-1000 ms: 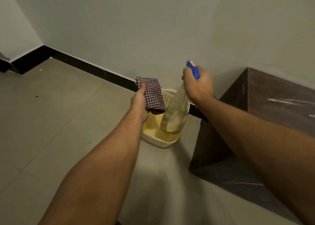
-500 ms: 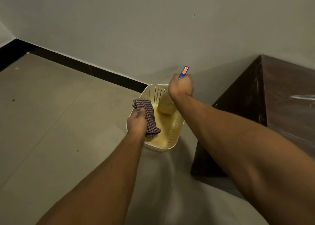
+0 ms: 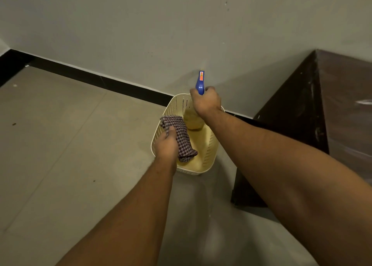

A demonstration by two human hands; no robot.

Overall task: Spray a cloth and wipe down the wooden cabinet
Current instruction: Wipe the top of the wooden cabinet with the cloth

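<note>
**A:** Where is the cloth?

**B:** The folded, dark-and-pale checked cloth (image 3: pixel 181 136) is in the left hand (image 3: pixel 166 145). The fingers are curled round its near edge, and the rest of it drapes over the cream perforated plastic basket (image 3: pixel 210 145) standing on the grey tiled floor (image 3: pixel 70 145).

**A:** And the other hand?

**B:** The right hand (image 3: pixel 205 102) is wrapped round the neck of the clear plastic spray bottle with the blue trigger head (image 3: pixel 193 120). The blue head sticks up above the knuckles toward the pale wall (image 3: pixel 181 24). The bottle's body hangs down inside the basket, just beside the cloth (whether its base touches the basket's bottom, I cannot tell).

**A:** The cabinet?

**B:** The dark brown wooden cabinet (image 3: pixel 302 104) stands at the right against the wall, near the basket. The right forearm crosses in front of its lower corner. Both hands are apart from it, over the basket.
</note>
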